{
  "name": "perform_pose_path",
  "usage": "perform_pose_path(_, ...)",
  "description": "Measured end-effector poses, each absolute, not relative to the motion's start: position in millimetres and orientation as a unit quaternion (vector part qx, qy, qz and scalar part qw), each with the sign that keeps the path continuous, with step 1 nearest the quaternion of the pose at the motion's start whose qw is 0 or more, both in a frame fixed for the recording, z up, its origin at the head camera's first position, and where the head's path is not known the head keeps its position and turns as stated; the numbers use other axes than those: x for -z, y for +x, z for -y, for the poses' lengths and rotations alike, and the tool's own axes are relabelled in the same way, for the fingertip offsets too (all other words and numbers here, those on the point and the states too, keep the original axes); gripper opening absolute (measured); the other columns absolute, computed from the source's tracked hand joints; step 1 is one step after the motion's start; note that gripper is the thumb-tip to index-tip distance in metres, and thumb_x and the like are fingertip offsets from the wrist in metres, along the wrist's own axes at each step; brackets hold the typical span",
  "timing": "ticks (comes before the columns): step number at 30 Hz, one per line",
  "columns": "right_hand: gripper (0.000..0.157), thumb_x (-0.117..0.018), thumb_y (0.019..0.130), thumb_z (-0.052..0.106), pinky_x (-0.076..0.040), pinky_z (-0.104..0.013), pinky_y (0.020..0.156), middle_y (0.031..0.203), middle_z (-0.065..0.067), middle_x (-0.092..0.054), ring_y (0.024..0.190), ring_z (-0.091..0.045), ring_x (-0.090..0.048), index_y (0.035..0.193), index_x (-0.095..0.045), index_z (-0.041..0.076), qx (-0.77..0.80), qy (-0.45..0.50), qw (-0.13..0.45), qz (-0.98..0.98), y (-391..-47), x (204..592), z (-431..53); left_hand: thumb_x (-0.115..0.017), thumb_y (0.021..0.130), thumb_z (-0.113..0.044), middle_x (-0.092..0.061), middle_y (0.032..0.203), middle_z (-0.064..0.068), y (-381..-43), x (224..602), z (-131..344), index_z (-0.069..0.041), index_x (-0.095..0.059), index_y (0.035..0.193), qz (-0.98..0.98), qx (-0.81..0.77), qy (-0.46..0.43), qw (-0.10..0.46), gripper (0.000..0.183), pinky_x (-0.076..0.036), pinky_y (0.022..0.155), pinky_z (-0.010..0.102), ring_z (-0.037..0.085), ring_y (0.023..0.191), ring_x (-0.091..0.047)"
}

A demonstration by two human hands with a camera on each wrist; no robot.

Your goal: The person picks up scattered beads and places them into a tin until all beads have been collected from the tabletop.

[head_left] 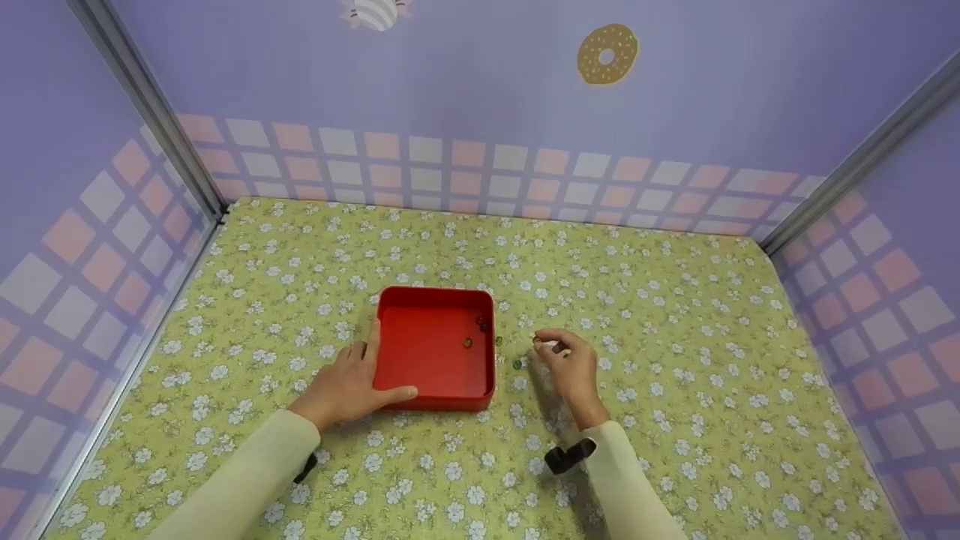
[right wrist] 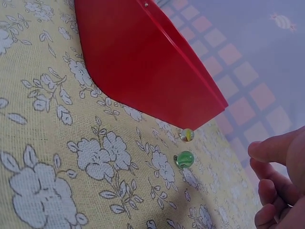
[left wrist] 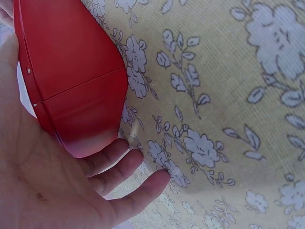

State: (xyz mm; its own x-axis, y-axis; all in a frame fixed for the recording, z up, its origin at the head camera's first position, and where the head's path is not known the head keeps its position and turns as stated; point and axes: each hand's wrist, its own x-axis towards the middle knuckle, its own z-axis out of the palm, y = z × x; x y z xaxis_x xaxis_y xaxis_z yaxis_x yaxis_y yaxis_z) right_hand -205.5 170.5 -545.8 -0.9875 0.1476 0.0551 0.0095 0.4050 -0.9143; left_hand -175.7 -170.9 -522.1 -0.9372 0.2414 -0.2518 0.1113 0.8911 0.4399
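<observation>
Head view: a red box [head_left: 431, 364] sits on a surface [head_left: 675, 390] covered in flowered yellow cloth [head_left: 315, 255]. The left hand [head_left: 345, 386] rests with its grip spread at the near-left corner, index finger along the left rim and thumb over the near rim. Inside, toward the right wall, lie an amber marble [head_left: 467, 343] and some darker reddish marbles [head_left: 481, 323], too small to count. Outside that wall sit a yellowish marble [head_left: 499, 340], just beside the box, and a green marble [head_left: 517, 364], nearer the right hand [head_left: 573, 373]. Its grip, thumb against forefinger, pinches what looks like a brownish marble [head_left: 536, 340].

Left wrist view: fingers reach loosely past the box's outer wall, not wrapped around it. Light, steady contact should be enough to stop the box sliding.

Right wrist view: thumb and forefinger are nearly together, the other fingers folded; whether glass sits between them cannot be told from this side. The yellowish and green marbles lie near the box's corner. Smooth glass may slip, so a soft pinch across its middle, folded fingers clear of the loose marbles, should serve best.
</observation>
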Motion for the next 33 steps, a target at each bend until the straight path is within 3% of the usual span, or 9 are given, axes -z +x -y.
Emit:
perform_pose_path(14, 0.015, -0.070, 0.089, 0.015, -0.044, -0.022, 0.056, 0.095, -0.001, -0.075, 0.080, -0.018, -0.057, 0.103, -0.076, 0.010, -0.551, -0.029, 0.066, 0.832, -207, 544, -167, -0.053, 0.076, -0.081, -0.027, 0.156, 0.025, -176, 522, 171, -0.014, 0.013, 0.155, -0.961, -0.215, 0.091, 0.148, 0.123, -0.034, 0.105, 0.065, 0.048, 0.139, -0.032)
perform_pose_path(19, 0.015, -0.070, 0.089, 0.015, -0.045, -0.021, 0.057, 0.098, -0.006, -0.075, 0.082, -0.023, -0.059, 0.102, -0.076, 0.010, -0.562, -0.027, 0.056, 0.825, -209, 540, -167, -0.053, 0.075, -0.081, -0.025, 0.157, 0.025, -177, 522, 171, -0.016, 0.014, 0.155, -0.961, -0.216, 0.086, 0.152, 0.123, -0.032, 0.106, 0.066, 0.048, 0.140, -0.030)
perform_pose_path(27, 0.015, -0.072, 0.088, 0.016, -0.043, -0.020, 0.050, 0.095, -0.001, -0.076, 0.072, -0.015, -0.058, 0.100, -0.077, 0.009, -0.557, 0.000, 0.062, 0.828, -211, 538, -163, -0.054, 0.075, -0.081, -0.025, 0.157, 0.024, -176, 521, 171, -0.016, 0.013, 0.156, -0.959, -0.224, 0.083, 0.152, 0.123, -0.032, 0.106, 0.066, 0.047, 0.141, -0.030)
perform_pose_path(33, 0.015, -0.073, 0.087, 0.016, -0.046, -0.020, 0.055, 0.095, -0.001, -0.075, 0.075, -0.013, -0.058, 0.099, -0.077, 0.009, -0.557, -0.013, 0.050, 0.829, -212, 536, -159, -0.054, 0.075, -0.081, -0.024, 0.157, 0.023, -176, 521, 170, -0.017, 0.012, 0.156, -0.958, -0.227, 0.082, 0.154, 0.123, -0.031, 0.107, 0.066, 0.047, 0.141, -0.029)
